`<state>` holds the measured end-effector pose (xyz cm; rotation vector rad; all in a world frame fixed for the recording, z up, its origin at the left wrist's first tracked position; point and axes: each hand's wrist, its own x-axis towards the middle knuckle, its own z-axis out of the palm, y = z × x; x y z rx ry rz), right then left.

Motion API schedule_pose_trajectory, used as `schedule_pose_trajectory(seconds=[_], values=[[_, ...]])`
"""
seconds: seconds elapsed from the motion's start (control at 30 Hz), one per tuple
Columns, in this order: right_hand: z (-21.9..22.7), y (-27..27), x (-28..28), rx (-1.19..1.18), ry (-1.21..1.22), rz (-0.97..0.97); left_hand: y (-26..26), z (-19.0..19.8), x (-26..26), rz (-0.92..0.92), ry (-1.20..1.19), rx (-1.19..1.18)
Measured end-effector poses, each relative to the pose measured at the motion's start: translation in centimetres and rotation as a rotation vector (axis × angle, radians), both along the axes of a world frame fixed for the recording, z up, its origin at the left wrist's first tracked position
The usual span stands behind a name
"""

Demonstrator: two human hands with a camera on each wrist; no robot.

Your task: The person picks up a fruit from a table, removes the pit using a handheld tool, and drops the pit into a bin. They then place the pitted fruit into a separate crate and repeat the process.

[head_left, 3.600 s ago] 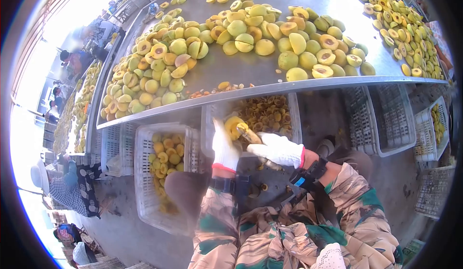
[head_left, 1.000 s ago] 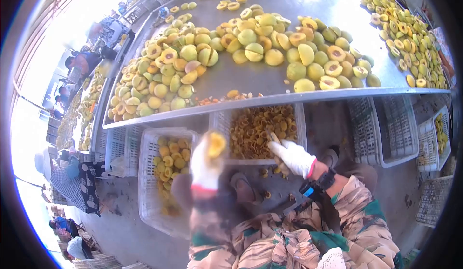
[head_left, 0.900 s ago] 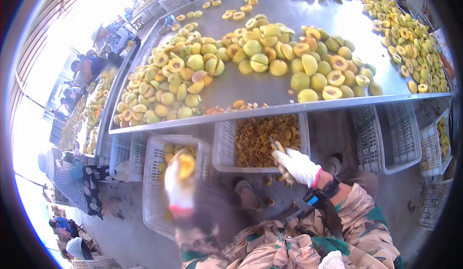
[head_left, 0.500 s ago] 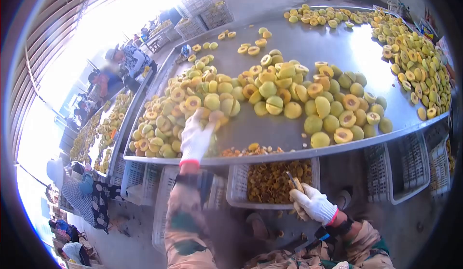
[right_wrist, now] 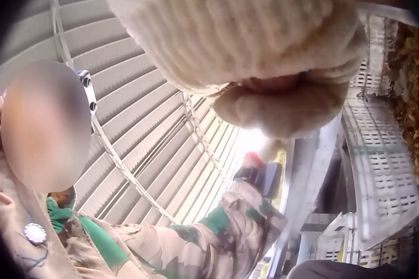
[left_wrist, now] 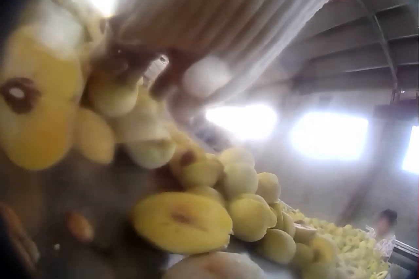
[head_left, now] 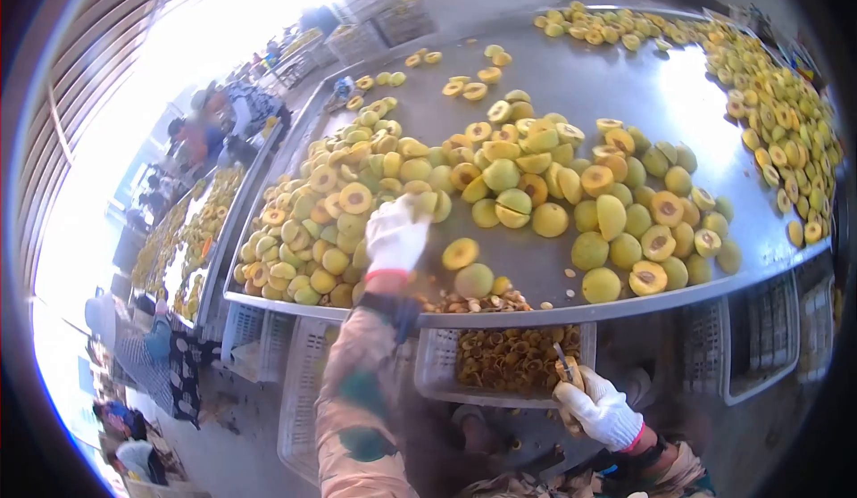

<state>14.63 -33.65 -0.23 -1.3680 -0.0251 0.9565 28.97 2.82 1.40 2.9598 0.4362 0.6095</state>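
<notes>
In the head view the white-gloved left hand (head_left: 395, 237) reaches over the table's near left part, its blurred fingertips at the fruit pile (head_left: 326, 221). Whether it grips a fruit cannot be told. To its right, near the front edge, lie a cut half (head_left: 461, 253) and a rounded green-yellow fruit (head_left: 474, 280). The gloved right hand (head_left: 600, 409) holds a small tool (head_left: 569, 371) with a light brown handle, below the table edge. In the left wrist view the glove (left_wrist: 216, 17) hangs over fruit halves (left_wrist: 182, 221). Curled right-hand fingers (right_wrist: 281, 105) show in the right wrist view; the tool is hidden there.
A metal table (head_left: 500, 319) carries more fruit in the middle and along the right edge. Under it stands a crate of brownish pieces (head_left: 504, 399), with another crate (head_left: 302, 400) to the left and empty-looking crates (head_left: 759, 337) at right. People work at a table further left.
The left hand moved from the crate area, where it held a yellow piece, up to the table pile. Two fruit pieces now lie near the front edge. The right hand still holds the tool.
</notes>
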Motion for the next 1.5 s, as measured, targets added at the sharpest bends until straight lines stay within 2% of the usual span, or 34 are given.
schedule_pose_trajectory(seconds=[0.07,0.1,0.17,0.23,0.27,0.33,0.37,0.4,0.57,0.67,0.7,0.8,0.83,0.93,1.0,1.1,1.17,1.2,1.23,1.27,1.33,1.43,1.5], values=[[-0.3,-0.1,-0.1,-0.013,-0.037,0.023,-1.1,1.3,1.3,0.016,0.088,0.154],[0.1,0.2,-0.2,-0.022,-0.015,-0.018,-0.5,0.3,2.9,0.029,0.149,0.353],[0.5,0.5,-0.6,-0.001,-0.01,-0.081,-0.5,0.4,3.9,-0.018,0.332,0.345],[0.8,0.6,-0.9,-0.022,-0.017,-0.115,-0.1,-0.8,5.6,0.003,0.292,0.42],[-1.0,-0.5,-1.1,-0.05,0.046,-0.05,-0.6,-0.3,5.5,-0.006,0.341,0.466],[1.1,0.4,-1.4,-0.06,-0.014,-0.127,-0.9,-0.4,5.0,-0.026,0.307,0.427],[1.3,0.5,-1.3,-0.055,-0.022,-0.097,-0.5,-2.5,5.5,0.029,0.245,0.293],[1.3,0.4,-1.3,-0.054,-0.028,-0.075,-1.5,-0.4,3.7,-0.129,0.363,0.351],[1.2,0.6,-1.7,-0.06,-0.071,-0.024,-2.3,-0.3,1.4,-0.004,0.405,0.17],[1.3,0.9,-1.7,-0.037,-0.115,-0.025,-1.9,0.2,0.4,-0.006,0.437,0.088],[1.1,1.4,-1.7,-0.011,-0.14,-0.041,-1.7,0.3,-0.4,-0.041,0.414,0.056],[1.0,2.1,-1.9,0.022,-0.173,-0.054,-1.5,0.4,-3.2,0.024,0.153,-0.205],[0.8,2.2,-2.0,0.023,-0.175,-0.05,-1.4,0.4,-4.2,0.04,0.011,-0.487],[0.1,2.7,-2.1,0.051,-0.122,-0.01,-2.8,0.9,-7.5,0.024,0.013,-0.554],[-0.5,3.4,-2.6,0.073,-0.138,-0.002,-2.5,-0.1,-8.2,0.019,-0.006,-0.541],[-0.1,4.1,-2.7,0.066,-0.147,0.005,-2.0,-0.4,-8.6,0.0,-0.004,-0.554],[-0.1,3.7,-2.7,0.048,-0.164,-0.023,0.2,-2.4,-7.9,-0.068,-0.143,-0.516],[0.0,3.2,-2.8,0.036,-0.124,-0.046,0.9,-1.9,-7.8,-0.062,-0.119,-0.524],[-0.3,2.9,-2.8,0.026,-0.088,-0.058,0.9,-1.0,-8.3,-0.074,-0.176,-0.575],[-0.4,2.7,-2.5,0.025,-0.06,-0.069,1.1,-0.3,-8.0,0.076,-0.098,-0.662],[0.1,2.3,-2.0,0.03,-0.021,-0.045,2.5,-1.0,-7.1,0.028,-0.135,-0.768],[-0.3,2.1,-1.6,0.042,-0.013,-0.028,1.3,0.7,-5.9,0.026,0.066,-0.666],[-0.2,2.1,-1.3,0.037,-0.006,-0.012,0.4,0.9,-5.1,0.023,0.199,-0.397]])
